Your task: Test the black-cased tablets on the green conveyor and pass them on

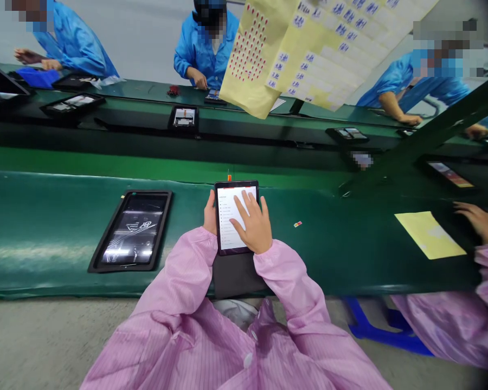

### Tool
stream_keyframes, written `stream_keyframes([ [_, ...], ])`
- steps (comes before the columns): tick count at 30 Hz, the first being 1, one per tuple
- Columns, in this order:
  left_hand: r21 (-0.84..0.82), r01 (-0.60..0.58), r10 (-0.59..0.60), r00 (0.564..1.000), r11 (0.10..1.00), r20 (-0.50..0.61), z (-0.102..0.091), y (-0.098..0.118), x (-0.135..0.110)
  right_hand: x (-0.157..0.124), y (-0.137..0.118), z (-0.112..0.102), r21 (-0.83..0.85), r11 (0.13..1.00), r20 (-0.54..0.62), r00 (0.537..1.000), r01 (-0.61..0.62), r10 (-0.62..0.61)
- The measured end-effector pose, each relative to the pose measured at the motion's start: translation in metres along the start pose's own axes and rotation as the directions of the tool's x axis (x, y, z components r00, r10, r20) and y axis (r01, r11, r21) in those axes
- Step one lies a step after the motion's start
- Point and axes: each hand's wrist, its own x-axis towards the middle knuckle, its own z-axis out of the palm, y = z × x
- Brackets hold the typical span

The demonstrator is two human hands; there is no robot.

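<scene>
**Left hand** (210, 213): closed around the left edge of the tablet (236, 218), gripping it, with the fingers hidden behind.

**Right hand** (252, 224): open, fingers spread and resting on the lit screen, which shows a menu-like list too small to read.

**Tablet:** upright on the near edge of the green conveyor belt (65, 250), above a dark pad (236, 276) on the person's lap.

**Nearby:** to the left, a second tablet (130, 232) in a black tray; to the right, a small coloured label (297, 223); farther right, a yellow sheet (430, 235) beside a co-worker's hand (480, 223).

**Risks:** the tablet, held by one edge, could slip if the grip loosens. Fingers on the glass could cause stray touches or smears. The loose label could stick to something.
</scene>
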Motion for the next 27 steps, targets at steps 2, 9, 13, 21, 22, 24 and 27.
stream_keyframes([
  [2, 0.008, 0.017, -0.017, 1.000, 1.000, -0.010, 0.000, 0.000, 0.000, 0.001, -0.013, 0.001, -0.023, 1.000, 0.063, 0.998, -0.020, 0.021],
  [9, 0.058, 0.073, -0.075, 0.997, 0.996, 0.025, -0.002, 0.001, -0.002, -0.052, -0.041, -0.002, -0.050, 0.997, 0.179, 0.982, -0.051, 0.060],
  [13, 0.058, 0.065, -0.067, 0.997, 0.996, 0.033, -0.005, 0.001, 0.000, -0.072, -0.049, -0.004, -0.053, 0.996, 0.210, 0.975, -0.066, 0.076],
  [21, 0.057, 0.038, -0.041, 0.998, 0.998, 0.052, 0.001, 0.001, -0.004, -0.089, -0.053, -0.006, -0.017, 0.997, 0.237, 0.968, -0.077, 0.078],
  [22, 0.055, 0.036, -0.039, 0.997, 0.998, 0.062, 0.001, 0.001, -0.005, -0.092, -0.053, -0.008, -0.007, 0.998, 0.233, 0.970, -0.069, 0.068],
  [24, 0.051, 0.033, -0.037, 0.997, 0.998, 0.074, 0.002, 0.000, -0.006, -0.093, -0.050, -0.012, 0.018, 0.999, 0.192, 0.981, -0.047, 0.042],
  [27, 0.050, 0.032, -0.036, 0.996, 0.998, 0.086, 0.002, -0.002, -0.006, -0.069, -0.040, -0.016, 0.036, 0.999, 0.058, 0.998, -0.017, 0.015],
])
